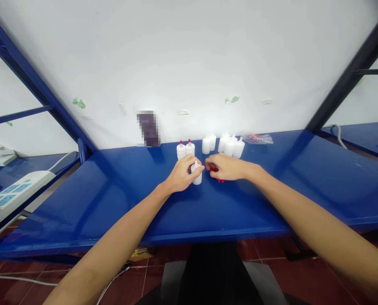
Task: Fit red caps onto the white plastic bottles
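My left hand (pixel 183 173) is closed round a small white plastic bottle (pixel 197 176) that stands uncapped on the blue table (pixel 112 199). My right hand (pixel 225 166) rests just right of it, fingers curled over several small red caps (pixel 220 180) lying on the table. Behind my hands stand two white bottles with red caps (pixel 185 149). To their right are several uncapped white bottles (pixel 229 145).
A clear plastic bag with red pieces (pixel 258 137) lies at the back right by the white wall. A white power strip (pixel 14 192) sits on the shelf to the left. Blue and black frame posts slant up on both sides.
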The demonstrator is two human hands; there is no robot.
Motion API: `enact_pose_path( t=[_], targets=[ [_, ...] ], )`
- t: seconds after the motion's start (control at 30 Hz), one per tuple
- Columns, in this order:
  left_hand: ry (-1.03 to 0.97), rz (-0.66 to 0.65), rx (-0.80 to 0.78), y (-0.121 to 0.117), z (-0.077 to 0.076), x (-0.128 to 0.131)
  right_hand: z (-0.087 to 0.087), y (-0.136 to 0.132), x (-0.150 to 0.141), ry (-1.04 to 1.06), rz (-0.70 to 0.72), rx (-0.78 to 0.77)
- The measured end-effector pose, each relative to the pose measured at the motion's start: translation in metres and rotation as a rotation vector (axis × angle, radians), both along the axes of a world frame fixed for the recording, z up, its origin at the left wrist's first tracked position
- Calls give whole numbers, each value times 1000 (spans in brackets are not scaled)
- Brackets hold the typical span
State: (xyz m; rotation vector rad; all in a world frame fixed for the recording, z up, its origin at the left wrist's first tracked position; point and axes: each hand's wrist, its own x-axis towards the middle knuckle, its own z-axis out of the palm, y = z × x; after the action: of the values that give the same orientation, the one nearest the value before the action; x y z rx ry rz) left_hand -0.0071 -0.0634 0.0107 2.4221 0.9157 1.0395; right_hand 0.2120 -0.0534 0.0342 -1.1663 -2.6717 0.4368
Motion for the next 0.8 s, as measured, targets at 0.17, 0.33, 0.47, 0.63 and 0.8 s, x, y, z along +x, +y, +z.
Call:
enact_pose_path(
  t=[0.17,0.33,0.47,0.63,0.8],
  targets=[
    [-36,-114,-215,-4,-1,4,-2,3,-1,8,-14,32],
    [-166,-253,-466,-5,-4,7,2,3,1,34,-36,14],
    [-225,-221,-501,-3,-4,7,5,5,4,67,-42,-25],
    [-322,-163,-551,-1,-4,9,10,-1,0,303,-102,58],
    [-415,-178,-678,-2,-1,10,13,-16,-16,735,-55,3]
  ],
)
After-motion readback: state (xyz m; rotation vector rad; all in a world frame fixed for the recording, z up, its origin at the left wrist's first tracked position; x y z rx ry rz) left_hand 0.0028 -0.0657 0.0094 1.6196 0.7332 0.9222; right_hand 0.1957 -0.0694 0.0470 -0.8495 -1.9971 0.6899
